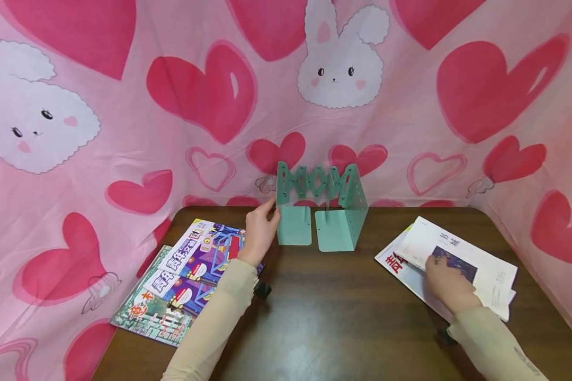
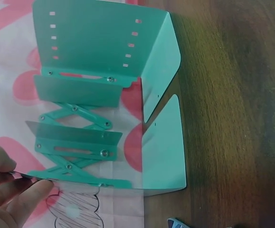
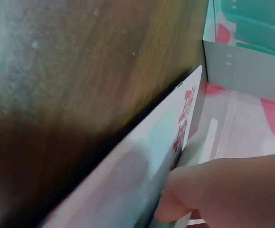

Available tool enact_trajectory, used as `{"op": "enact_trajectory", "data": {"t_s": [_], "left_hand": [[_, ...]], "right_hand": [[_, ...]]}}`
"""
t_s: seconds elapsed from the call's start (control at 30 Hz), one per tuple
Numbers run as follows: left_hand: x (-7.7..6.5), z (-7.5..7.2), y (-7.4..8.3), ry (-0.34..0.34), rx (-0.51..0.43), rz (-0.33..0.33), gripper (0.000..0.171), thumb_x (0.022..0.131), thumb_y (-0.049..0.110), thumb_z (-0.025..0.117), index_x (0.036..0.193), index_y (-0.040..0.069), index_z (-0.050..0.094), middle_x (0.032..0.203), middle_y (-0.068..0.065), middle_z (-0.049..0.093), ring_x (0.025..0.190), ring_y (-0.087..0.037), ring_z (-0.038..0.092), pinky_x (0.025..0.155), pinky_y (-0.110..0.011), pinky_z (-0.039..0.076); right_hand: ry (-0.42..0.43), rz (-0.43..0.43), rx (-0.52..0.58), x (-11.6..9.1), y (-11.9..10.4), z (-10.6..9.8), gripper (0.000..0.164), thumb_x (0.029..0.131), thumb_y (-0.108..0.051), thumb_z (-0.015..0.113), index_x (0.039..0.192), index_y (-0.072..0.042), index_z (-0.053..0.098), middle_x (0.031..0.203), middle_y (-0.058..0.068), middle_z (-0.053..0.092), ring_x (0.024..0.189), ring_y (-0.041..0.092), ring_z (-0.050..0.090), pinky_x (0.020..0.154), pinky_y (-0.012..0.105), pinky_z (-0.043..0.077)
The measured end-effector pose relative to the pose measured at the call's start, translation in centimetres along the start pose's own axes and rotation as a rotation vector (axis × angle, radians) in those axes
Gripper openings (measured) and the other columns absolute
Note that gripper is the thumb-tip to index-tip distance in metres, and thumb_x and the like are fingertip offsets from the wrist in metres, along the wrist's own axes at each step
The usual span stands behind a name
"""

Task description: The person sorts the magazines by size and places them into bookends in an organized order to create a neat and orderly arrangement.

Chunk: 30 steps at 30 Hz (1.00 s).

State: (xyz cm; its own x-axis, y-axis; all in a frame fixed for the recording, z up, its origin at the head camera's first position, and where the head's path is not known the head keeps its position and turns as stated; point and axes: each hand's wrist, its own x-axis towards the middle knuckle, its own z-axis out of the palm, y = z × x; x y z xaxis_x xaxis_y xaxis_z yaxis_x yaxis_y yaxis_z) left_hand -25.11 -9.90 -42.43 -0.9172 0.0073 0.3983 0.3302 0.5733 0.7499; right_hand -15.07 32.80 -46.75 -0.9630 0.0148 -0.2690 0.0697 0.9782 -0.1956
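Observation:
A green metal expandable bookend [image 1: 358, 211] stands at the back middle of the table, its scissor links stretched between two end plates. My left hand [image 1: 260, 233] pinches the edge of its left end plate; the left wrist view shows the fingers [image 2: 30, 197] on either side of that edge. On the right, my right hand [image 1: 450, 284] grips the left edge of a white magazine [image 1: 491, 264] with a dark picture on its cover. Beneath it lies another magazine [image 1: 392, 260] with red lettering, seen close up in the right wrist view. The fingers' undersides are partly hidden there.
Overlapping magazines with purple covers [image 1: 205, 254] and a green one [image 1: 145, 317] lie at the table's left, under my left forearm. The brown table [image 1: 333, 317] meets a pink heart-and-rabbit cloth [image 1: 276, 116] at the back and sides.

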Motion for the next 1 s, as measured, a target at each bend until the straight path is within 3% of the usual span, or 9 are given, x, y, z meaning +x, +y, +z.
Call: {"op": "enact_trajectory", "data": {"t_s": [0.13,0.3,0.4,0.5,0.57,0.87,1.0], "left_hand": [[-0.2,0.0,-0.1,0.010,-0.014,-0.008,0.043,0.101,0.014,0.068,0.144,0.009,0.063,0.135,-0.014,0.069,0.120,-0.031,0.069,0.100,-0.043,0.057],[-0.3,0.2,-0.2,0.005,-0.018,0.000,0.043,0.102,0.013,0.068,0.144,0.009,0.063,0.135,-0.014,0.069,0.122,-0.030,0.068,0.104,-0.043,0.054],[-0.2,0.3,-0.3,0.006,-0.024,0.002,0.043,0.102,0.013,0.068,0.144,0.010,0.063,0.135,-0.014,0.069,0.122,-0.030,0.068,0.103,-0.042,0.055],[-0.2,0.3,-0.3,0.007,-0.033,0.008,0.043,0.101,0.013,0.068,0.144,0.009,0.063,0.135,-0.014,0.068,0.122,-0.030,0.068,0.101,-0.042,0.056],[-0.1,0.3,-0.3,0.011,-0.034,0.019,0.043,0.101,0.012,0.069,0.144,0.009,0.063,0.136,-0.014,0.068,0.121,-0.030,0.068,0.101,-0.042,0.056],[-0.1,0.2,-0.4,0.030,-0.033,0.025,0.044,0.101,0.013,0.069,0.144,0.009,0.063,0.137,-0.012,0.068,0.122,-0.029,0.068,0.100,-0.042,0.057],[-0.2,0.2,-0.4,0.030,-0.047,0.014,0.044,0.101,0.013,0.069,0.144,0.010,0.063,0.136,-0.012,0.068,0.122,-0.029,0.068,0.097,-0.041,0.058]], "right_hand": [[0.034,-0.013,0.002,-0.1,0.0,0.0,0.035,0.101,-0.001,0.044,0.130,0.019,0.043,0.126,0.052,0.043,0.097,0.076,0.053,0.065,0.086,0.045],[0.166,-0.109,-0.036,-0.6,0.5,0.4,0.015,0.098,0.004,0.049,0.108,0.011,0.055,0.101,0.039,0.060,0.083,0.062,0.063,0.062,0.071,0.053],[0.237,-0.156,-0.045,-1.1,0.8,0.5,0.018,0.097,0.005,0.049,0.111,0.012,0.058,0.101,0.037,0.064,0.086,0.059,0.065,0.068,0.069,0.054],[0.276,-0.173,-0.039,-1.6,1.1,0.7,0.029,0.098,0.006,0.047,0.125,0.015,0.055,0.112,0.041,0.063,0.093,0.060,0.065,0.075,0.071,0.053],[0.311,-0.179,-0.030,-2.0,1.2,0.9,0.034,0.098,0.007,0.048,0.131,0.014,0.052,0.113,0.042,0.062,0.090,0.061,0.065,0.072,0.071,0.053],[0.484,-0.170,0.098,-3.3,1.3,1.1,0.047,0.092,0.008,0.058,0.138,0.006,0.052,0.088,0.039,0.063,0.066,0.053,0.063,0.056,0.069,0.047],[0.590,-0.170,0.142,-4.0,1.5,1.2,0.047,0.090,0.009,0.059,0.136,0.003,0.057,0.062,0.026,0.055,0.049,0.038,0.052,0.046,0.059,0.041]]}}
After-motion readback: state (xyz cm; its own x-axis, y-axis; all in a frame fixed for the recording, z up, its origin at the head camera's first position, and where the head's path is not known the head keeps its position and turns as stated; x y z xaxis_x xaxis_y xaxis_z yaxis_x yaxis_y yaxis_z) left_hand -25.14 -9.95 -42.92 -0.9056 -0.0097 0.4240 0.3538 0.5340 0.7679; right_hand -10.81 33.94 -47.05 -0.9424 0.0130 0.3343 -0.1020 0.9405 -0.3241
